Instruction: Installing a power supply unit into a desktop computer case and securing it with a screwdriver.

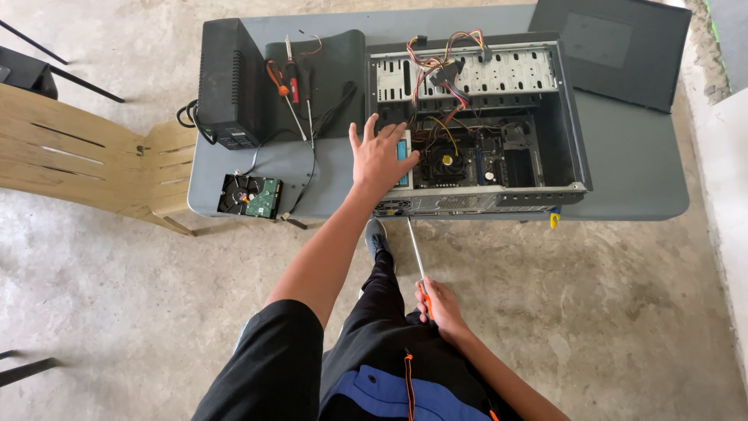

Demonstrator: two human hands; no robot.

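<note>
An open black computer case [573, 117] lies on its side on a grey table [631, 168], with its motherboard, fan and coloured wire bundles exposed. My left hand [379, 158] reaches out with fingers spread and rests on the case's left edge, next to a blue part. My right hand [442, 308] is low by my thigh. It grips the orange handle of a long screwdriver [415, 256], whose shaft points up toward the case's front edge.
A black box unit [227, 82] stands at the table's left end. Beside it, screwdrivers [287, 86] lie on a dark mat. A bare hard drive [249, 195] sits near the table's front corner. The case's side panel [615, 47] lies at the back right. A wooden chair [93, 160] stands left.
</note>
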